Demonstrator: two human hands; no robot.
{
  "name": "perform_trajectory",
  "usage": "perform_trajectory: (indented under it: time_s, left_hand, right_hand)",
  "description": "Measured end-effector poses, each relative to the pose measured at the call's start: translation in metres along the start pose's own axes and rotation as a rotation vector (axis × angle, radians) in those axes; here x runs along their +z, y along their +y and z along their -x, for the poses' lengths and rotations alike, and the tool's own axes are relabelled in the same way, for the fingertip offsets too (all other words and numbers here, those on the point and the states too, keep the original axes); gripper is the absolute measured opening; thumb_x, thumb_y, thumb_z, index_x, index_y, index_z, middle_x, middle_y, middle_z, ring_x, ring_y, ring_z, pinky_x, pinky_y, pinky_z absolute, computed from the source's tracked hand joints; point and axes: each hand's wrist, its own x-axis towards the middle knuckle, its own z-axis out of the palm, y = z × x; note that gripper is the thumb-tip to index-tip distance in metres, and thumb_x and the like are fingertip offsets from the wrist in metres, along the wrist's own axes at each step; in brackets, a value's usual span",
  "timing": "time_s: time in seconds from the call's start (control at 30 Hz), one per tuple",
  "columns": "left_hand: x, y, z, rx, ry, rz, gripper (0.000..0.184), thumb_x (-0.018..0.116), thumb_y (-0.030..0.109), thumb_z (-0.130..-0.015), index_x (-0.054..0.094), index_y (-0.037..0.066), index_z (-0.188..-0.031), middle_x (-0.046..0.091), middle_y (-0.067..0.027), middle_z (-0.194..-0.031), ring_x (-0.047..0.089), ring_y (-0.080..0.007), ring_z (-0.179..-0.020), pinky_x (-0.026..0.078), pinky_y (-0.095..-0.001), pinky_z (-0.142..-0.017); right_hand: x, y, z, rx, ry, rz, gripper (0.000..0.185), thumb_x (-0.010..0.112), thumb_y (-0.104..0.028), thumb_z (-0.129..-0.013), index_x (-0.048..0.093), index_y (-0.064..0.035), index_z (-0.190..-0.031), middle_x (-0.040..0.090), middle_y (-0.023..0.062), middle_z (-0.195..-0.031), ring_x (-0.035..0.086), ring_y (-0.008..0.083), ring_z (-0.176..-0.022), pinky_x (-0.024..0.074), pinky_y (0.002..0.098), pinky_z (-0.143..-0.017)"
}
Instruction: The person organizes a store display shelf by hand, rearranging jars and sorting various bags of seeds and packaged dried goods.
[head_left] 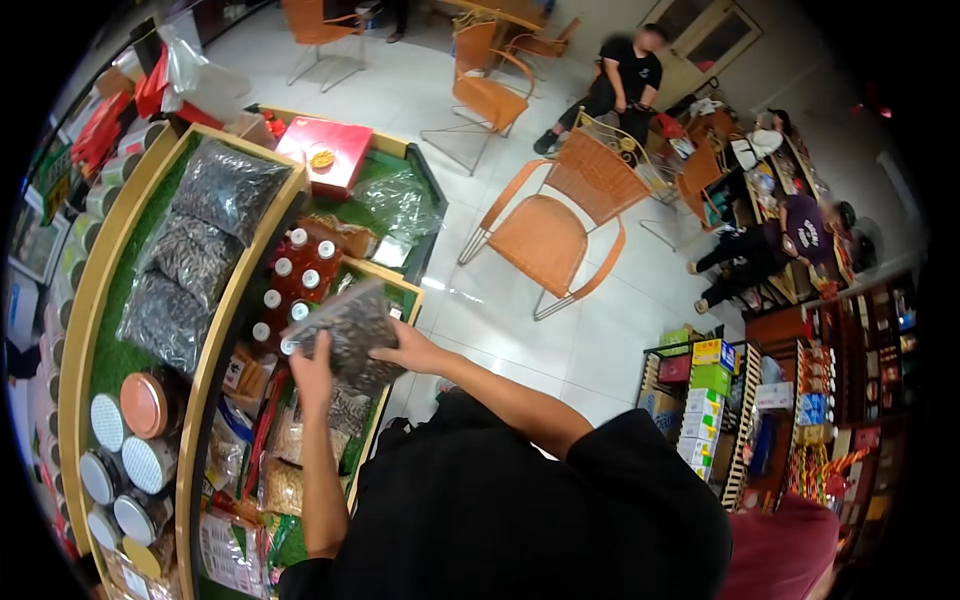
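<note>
A clear plastic bag of dark dried goods (350, 335) hangs between my two hands, above the lower shelf. My left hand (312, 370) grips its left edge, and my right hand (408, 350) holds its right side, thumb on the bag. Under and beside it are bottles of red liquid with white caps (299, 262) and more bags of dry goods (287, 485). On the upper green shelf at the left lie several similar dark bags (195, 255), with lidded jars (135, 455) nearer to me.
A red box (325, 152) stands on the display's far end. Beyond are a wicker chair (560, 225) and a seated person (628, 80). Another person (800, 235) is by shelves at the right; a dark red sleeve (785, 545) shows at lower right, near stacked boxes (705, 405).
</note>
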Motion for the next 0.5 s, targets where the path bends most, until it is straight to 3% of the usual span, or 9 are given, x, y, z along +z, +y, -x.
perform_trajectory:
  time_s: [0.07,0.13,0.2,0.3,0.37,0.43,0.5]
  left_hand:
    - [-0.014,0.035,-0.016,0.084,0.163,-0.028,0.044,0.064,0.025,-0.089,0.053,-0.008,-0.116,0.061,-0.0143,-0.111,0.056,-0.0186,-0.097,0.043,-0.0324,-0.088]
    - [-0.031,0.072,-0.043,0.206,0.301,0.015,0.047,0.064,0.027,-0.089,0.052,-0.009,-0.118,0.06,-0.0158,-0.112,0.056,-0.0196,-0.099,0.043,-0.0329,-0.088]
    - [-0.052,0.114,-0.076,0.281,0.407,0.026,0.049,0.063,0.028,-0.09,0.051,-0.01,-0.119,0.059,-0.0172,-0.113,0.057,-0.0211,-0.099,0.044,-0.0337,-0.088]
    - [-0.083,0.167,-0.142,0.481,0.526,0.035,0.051,0.061,0.03,-0.09,0.049,-0.01,-0.12,0.059,-0.0202,-0.113,0.058,-0.025,-0.1,0.045,-0.0348,-0.087]
    - [-0.121,0.181,-0.194,0.358,0.635,-0.205,0.055,0.063,0.032,-0.087,0.049,-0.011,-0.12,0.057,-0.0235,-0.117,0.057,-0.0294,-0.104,0.043,-0.0374,-0.09]
    - [-0.15,0.162,-0.244,0.377,0.785,-0.468,0.056,0.063,0.031,-0.085,0.049,-0.01,-0.12,0.054,-0.0287,-0.12,0.055,-0.0369,-0.109,0.04,-0.0419,-0.094]
    - [-0.137,0.148,-0.243,0.514,0.725,-0.617,0.059,0.061,0.032,-0.085,0.046,-0.009,-0.124,0.051,-0.0327,-0.122,0.051,-0.0422,-0.114,0.037,-0.0458,-0.099]
  right_hand:
    - [0.009,-0.041,-0.032,-0.06,0.044,0.194,0.071,0.072,-0.019,-0.081,0.03,-0.0013,-0.136,0.049,0.0147,-0.127,0.05,0.0234,-0.116,0.0375,0.036,-0.101]
    - [0.022,-0.071,-0.078,-0.354,0.116,0.206,0.074,0.073,-0.017,-0.08,0.027,-0.0054,-0.137,0.046,0.0152,-0.127,0.048,0.0255,-0.117,0.0382,0.0386,-0.1]
    - [0.035,-0.136,-0.115,-0.442,0.097,0.168,0.075,0.073,-0.016,-0.078,0.028,-0.0095,-0.138,0.045,0.0161,-0.124,0.046,0.0255,-0.117,0.0406,0.0403,-0.097]
    - [0.061,-0.193,-0.179,-0.705,0.223,0.381,0.068,0.067,-0.017,-0.081,0.03,-0.0093,-0.138,0.043,0.0214,-0.13,0.048,0.0345,-0.116,0.04,0.0446,-0.097]
    - [0.073,-0.201,-0.22,-0.71,0.226,0.428,0.062,0.063,-0.022,-0.085,0.033,-0.0111,-0.137,0.042,0.0219,-0.131,0.046,0.0384,-0.116,0.0382,0.0464,-0.099]
    - [0.086,-0.193,-0.263,-0.634,0.302,0.882,0.055,0.059,-0.031,-0.086,0.041,-0.0127,-0.135,0.043,0.0211,-0.131,0.045,0.0402,-0.116,0.0343,0.0469,-0.101]
    - [0.093,-0.16,-0.286,-0.713,0.308,1.082,0.048,0.057,-0.035,-0.084,0.052,-0.0147,-0.127,0.047,0.0203,-0.126,0.042,0.0371,-0.118,0.03,0.0476,-0.101]
